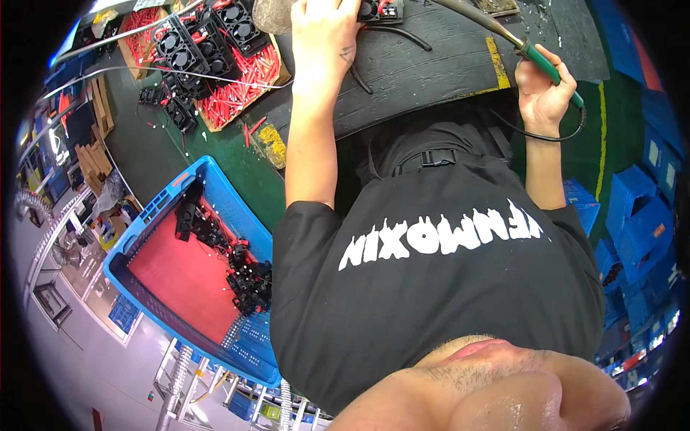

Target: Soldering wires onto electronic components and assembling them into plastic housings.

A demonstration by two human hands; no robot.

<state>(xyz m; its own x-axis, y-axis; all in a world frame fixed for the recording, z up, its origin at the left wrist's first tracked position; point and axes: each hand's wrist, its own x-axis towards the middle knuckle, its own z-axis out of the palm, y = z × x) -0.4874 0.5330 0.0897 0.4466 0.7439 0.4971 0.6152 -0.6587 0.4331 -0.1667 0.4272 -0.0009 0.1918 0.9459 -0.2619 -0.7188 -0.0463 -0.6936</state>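
A green-handled metal iron (540, 60) is pinched by the right hand (544, 92); how the left hand (325, 27) grips cannot be told; the far black plastic fan (379, 11) seems unfinished.

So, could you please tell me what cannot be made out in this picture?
In the head view:
Left hand: ends of its fingers, cut off by the upper edge.
Green-handled tool: tip, cut off there too.
Fan unit: far part, likewise cut off.
Blue crate: right side, hidden behind the left sleeve.
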